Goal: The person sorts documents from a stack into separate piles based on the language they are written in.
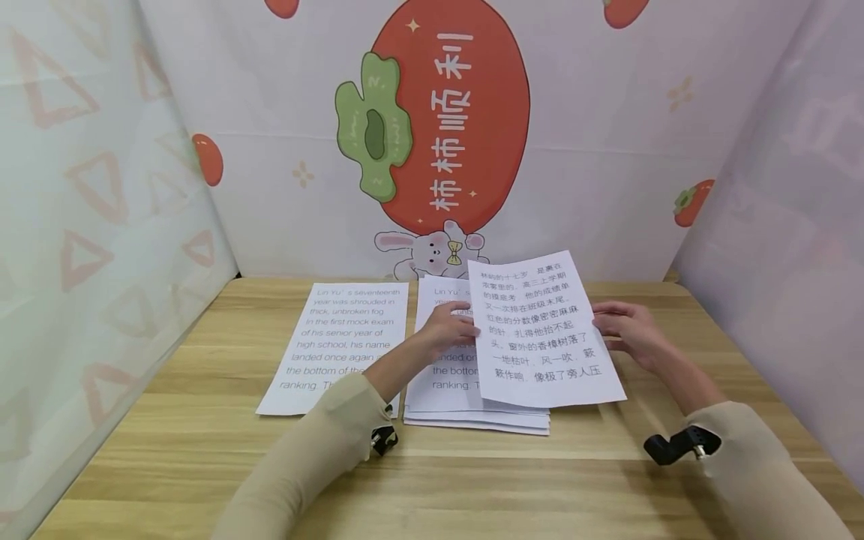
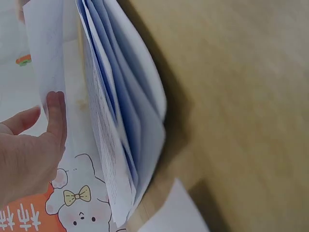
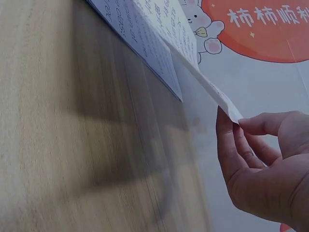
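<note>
A printed sheet of paper [image 1: 540,330] with Chinese text is raised above a paper stack [image 1: 442,397] and tilted. My right hand [image 1: 631,330] pinches its right edge between thumb and fingers, plain in the right wrist view, where the hand [image 3: 270,164] is close to the camera. At the sheet's left edge, my left hand [image 1: 447,328] holds it. The left wrist view shows the fingers of the left hand [image 2: 34,150] against the sheet [image 2: 46,48], the thumb on the other side. English text shows on the stack's top page, partly covered by the sheet and left hand.
Left of the stack, another English-printed page [image 1: 344,337] lies on the wooden table [image 1: 472,487], partly behind my left forearm. A cloth backdrop [image 1: 580,187] with a persimmon and a rabbit stands behind; pale side curtains flank the table.
</note>
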Motion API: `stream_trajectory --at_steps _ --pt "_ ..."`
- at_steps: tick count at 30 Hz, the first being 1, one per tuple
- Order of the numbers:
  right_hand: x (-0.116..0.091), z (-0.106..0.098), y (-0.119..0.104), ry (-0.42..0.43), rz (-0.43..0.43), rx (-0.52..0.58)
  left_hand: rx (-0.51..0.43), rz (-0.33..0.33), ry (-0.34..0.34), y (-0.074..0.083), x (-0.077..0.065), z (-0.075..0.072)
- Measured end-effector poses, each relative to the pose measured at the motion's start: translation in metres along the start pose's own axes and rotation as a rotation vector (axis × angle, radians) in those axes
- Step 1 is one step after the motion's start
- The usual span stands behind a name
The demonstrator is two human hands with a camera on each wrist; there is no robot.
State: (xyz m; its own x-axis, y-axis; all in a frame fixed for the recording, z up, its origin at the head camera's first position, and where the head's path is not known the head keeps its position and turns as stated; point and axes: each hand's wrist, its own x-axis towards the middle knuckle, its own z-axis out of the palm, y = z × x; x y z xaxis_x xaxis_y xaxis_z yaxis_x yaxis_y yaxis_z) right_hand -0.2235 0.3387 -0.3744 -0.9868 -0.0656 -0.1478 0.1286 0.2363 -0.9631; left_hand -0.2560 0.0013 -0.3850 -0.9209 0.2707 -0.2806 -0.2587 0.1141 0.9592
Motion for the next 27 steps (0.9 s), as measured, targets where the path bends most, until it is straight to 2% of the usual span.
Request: stream_trajectory --at_steps 6,13,23,27 --pt "-0.005 -0.019 0.007 -0.022 0.001 -0.019 -0.083 -0.017 -0.102 -0.002 0.001 0.011" --pt "-0.011 -0.038 0.015 -0.019 0.01 -0.042 -0.132 -0.031 -0.201 -0.002 0.004 0.027" --pt "-0.018 -0.066 0.026 -0.075 -0.006 0.021 -0.196 -0.018 -0.281 -0.001 0.006 0.055" --pt "-0.02 -0.073 0.028 -0.074 0.014 -0.003 -0.224 -0.032 -0.297 -0.001 0.005 0.063"
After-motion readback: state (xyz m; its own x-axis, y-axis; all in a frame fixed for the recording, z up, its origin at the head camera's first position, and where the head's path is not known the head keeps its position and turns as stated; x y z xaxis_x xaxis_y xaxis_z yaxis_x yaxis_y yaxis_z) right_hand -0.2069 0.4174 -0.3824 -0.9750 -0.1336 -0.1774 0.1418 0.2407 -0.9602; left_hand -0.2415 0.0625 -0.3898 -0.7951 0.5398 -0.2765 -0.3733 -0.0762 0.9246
